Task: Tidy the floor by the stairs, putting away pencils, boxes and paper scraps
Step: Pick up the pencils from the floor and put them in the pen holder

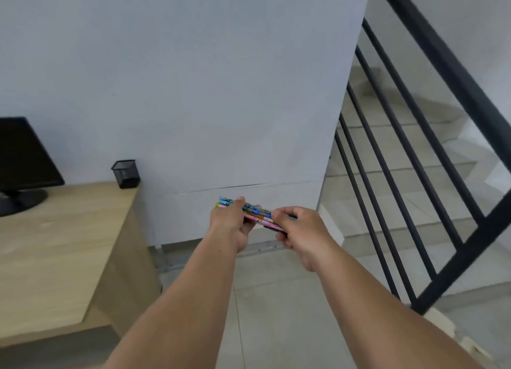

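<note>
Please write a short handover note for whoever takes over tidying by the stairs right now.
Left hand: closed around one end of the pencils.
Right hand: fingers closed on the other end of the same bundle.
The pencils are held in the air in front of the wall, right of the desk.
Done: pencils gathered.
Left: put them away, probably in the black mesh cup at the desk's back corner. No boxes or paper scraps are in view, so check the floor.

A plain pale wall fills the view from nine to one o'clock. At eight o'clock stands a light wooden bench — a dark monitor and a black mesh holder on it. Grey floor tiles run below; at three o'clock, a black railing slants over pale stairs.
</note>
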